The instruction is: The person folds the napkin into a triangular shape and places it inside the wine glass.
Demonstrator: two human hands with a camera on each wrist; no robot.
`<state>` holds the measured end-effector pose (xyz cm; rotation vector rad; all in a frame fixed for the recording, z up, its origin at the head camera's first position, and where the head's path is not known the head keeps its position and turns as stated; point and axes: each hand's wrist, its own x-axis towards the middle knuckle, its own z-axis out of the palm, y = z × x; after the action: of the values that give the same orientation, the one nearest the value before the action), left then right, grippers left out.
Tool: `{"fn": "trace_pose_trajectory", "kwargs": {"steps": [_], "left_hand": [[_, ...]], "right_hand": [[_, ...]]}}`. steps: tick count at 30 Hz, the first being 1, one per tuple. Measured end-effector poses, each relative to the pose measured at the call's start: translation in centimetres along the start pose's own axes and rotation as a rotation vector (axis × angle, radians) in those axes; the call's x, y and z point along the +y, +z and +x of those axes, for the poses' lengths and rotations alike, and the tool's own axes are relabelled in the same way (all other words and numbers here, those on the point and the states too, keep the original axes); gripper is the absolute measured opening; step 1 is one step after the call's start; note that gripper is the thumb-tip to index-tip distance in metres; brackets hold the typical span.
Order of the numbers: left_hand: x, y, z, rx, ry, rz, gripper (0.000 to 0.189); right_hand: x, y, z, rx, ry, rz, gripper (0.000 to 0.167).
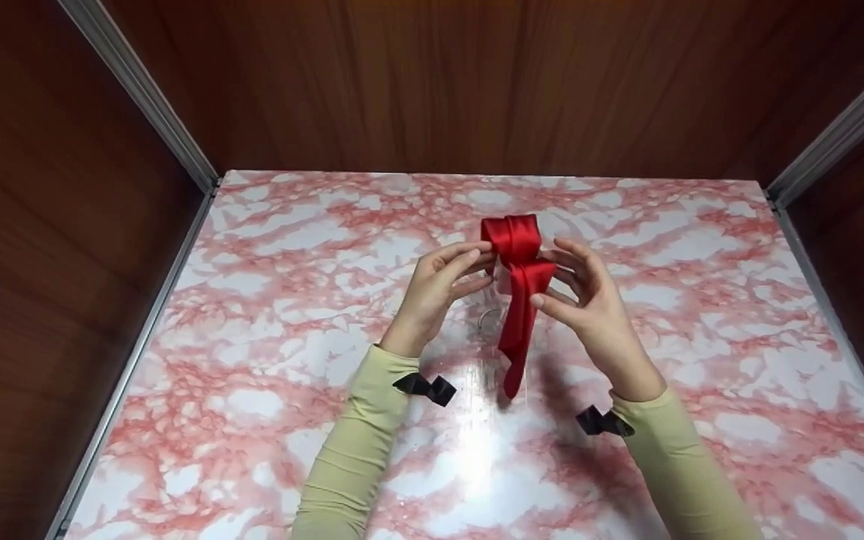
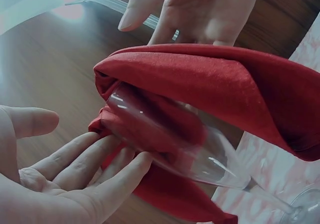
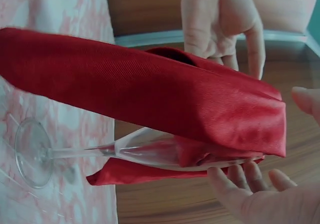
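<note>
A red satin cloth napkin is tucked into the mouth of a stemmed clear glass, which stands on its round foot. The napkin spills over the rim, with one long tail hanging down the near side and a shorter piece on the other side. My left hand is at the left of the napkin, its extended fingertips touching cloth and glass near the rim. From the right, my right hand has its fingertips against the lower cloth and glass, thumb apart. Neither hand curls around anything.
The table has a red-and-white marbled top. Dark wood panels rise behind it and at both sides, with metal strips along the corners. Black ribbon-like pieces sit at both sleeve cuffs.
</note>
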<state>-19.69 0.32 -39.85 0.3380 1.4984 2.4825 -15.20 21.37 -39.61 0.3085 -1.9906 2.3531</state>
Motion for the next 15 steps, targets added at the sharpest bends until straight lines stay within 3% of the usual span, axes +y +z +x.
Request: {"fn": "trace_pose_trajectory", "kwargs": {"steps": [7, 15], "left_hand": [[-0.4, 0.3, -0.7, 0.033, 0.029, -0.072, 0.029], [-1.8, 1.3, -1.9, 0.031, 0.113, -0.170, 0.030]], "right_hand": [[0.2, -0.3, 0.8, -0.047, -0.015, -0.019, 0.081], [0.7, -1.1, 2.2, -0.043, -0.033, -0.064, 0.083]]}}
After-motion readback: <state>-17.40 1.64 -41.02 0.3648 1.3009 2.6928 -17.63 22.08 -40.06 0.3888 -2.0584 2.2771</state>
